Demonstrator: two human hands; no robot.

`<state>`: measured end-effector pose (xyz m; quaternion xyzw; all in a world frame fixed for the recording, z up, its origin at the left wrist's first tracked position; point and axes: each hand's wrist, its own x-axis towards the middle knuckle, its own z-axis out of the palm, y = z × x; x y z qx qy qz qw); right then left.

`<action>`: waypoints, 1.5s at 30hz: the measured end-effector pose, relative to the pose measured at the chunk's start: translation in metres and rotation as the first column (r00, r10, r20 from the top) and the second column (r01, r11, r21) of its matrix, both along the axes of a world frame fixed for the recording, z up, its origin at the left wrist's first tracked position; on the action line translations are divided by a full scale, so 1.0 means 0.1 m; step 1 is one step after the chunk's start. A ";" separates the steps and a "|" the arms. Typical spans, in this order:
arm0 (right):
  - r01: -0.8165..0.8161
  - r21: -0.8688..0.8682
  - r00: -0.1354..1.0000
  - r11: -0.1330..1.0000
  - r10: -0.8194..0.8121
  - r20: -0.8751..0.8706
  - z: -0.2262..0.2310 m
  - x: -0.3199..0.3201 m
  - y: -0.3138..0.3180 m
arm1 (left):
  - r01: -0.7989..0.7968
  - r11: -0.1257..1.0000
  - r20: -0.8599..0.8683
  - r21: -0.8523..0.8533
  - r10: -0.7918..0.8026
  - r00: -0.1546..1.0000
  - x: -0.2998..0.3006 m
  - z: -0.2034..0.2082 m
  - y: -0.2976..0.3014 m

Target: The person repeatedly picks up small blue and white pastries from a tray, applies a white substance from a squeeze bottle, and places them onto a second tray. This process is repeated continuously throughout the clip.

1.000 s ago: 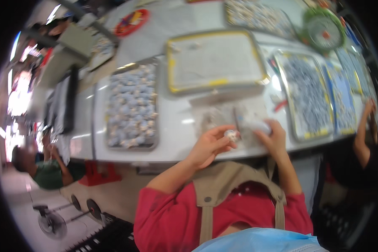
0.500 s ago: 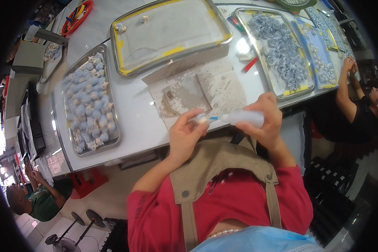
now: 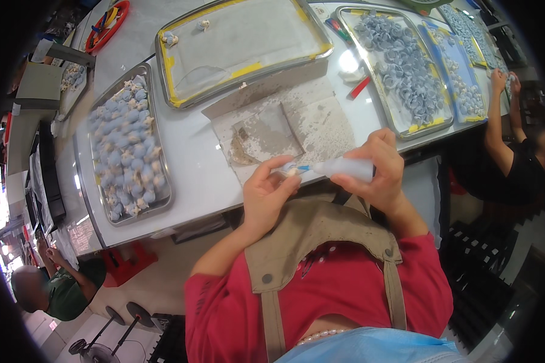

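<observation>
A: What just changed?

B: A second ago, I couldn't see the thin blue tip [image 3: 304,168] of the white bottle [image 3: 350,169] by the little piece [image 3: 292,172]. Now it points right at it, so I think the bottle is being used on it, or almost.

A: Who holds what?

B: The left hand [image 3: 264,195] pinches the little piece, with finger and thumb almost together. The right hand [image 3: 380,169] is curled around the bottle, which is tipped nearly flat in the air.

A: Where is the piece?

B: Up near the front edge of the worktop [image 3: 191,142], close to the cardboard [image 3: 327,124].

A: How does it look?

B: Tiny and creamy white. Fingers hide most of it, and I can't tell if the tip touches it
</observation>
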<state>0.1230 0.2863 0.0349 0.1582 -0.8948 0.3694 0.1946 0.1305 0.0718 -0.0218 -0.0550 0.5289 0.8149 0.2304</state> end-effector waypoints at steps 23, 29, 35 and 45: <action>0.037 -0.089 0.994 0.995 -0.027 0.107 -0.11 -0.03 0.11 | -0.056 0.996 0.084 0.073 0.049 0.995 -0.04 -0.03 0.01; 0.260 -0.269 0.943 0.928 -0.184 0.277 -0.48 -0.22 0.11 | -0.079 0.972 0.205 0.221 0.033 0.978 -0.09 -0.08 -0.06; 0.241 -0.112 0.947 0.964 -0.208 0.243 -0.74 -0.41 0.10 | 0.055 0.869 0.079 0.492 -0.108 0.991 -0.10 -0.08 -0.11; 0.426 0.274 0.901 0.862 -0.379 -0.209 -0.52 -0.62 1.16 | 0.084 0.909 0.136 0.408 -0.152 0.979 -0.16 -0.10 -0.02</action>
